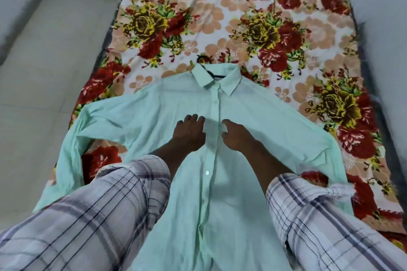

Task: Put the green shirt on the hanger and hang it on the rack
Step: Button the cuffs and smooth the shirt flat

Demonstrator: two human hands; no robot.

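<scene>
A pale green shirt [167, 103] lies spread front-up on the flowered bed, collar at the far end, sleeves out to both sides. A black hanger [203, 64] sits inside it; only its hook and a bit of its neck show at the collar. My left hand [189, 133] rests on the chest left of the button placket, fingers fairly straight. My right hand [236, 136] lies just right of the placket with fingers curled at the fabric's edge; whether it pinches the cloth I cannot tell.
The bed's flowered sheet [264, 28] stretches away ahead. Pale tiled floor [44, 72] runs along the left, and a white wall [385, 6] borders the right. No rack is in view.
</scene>
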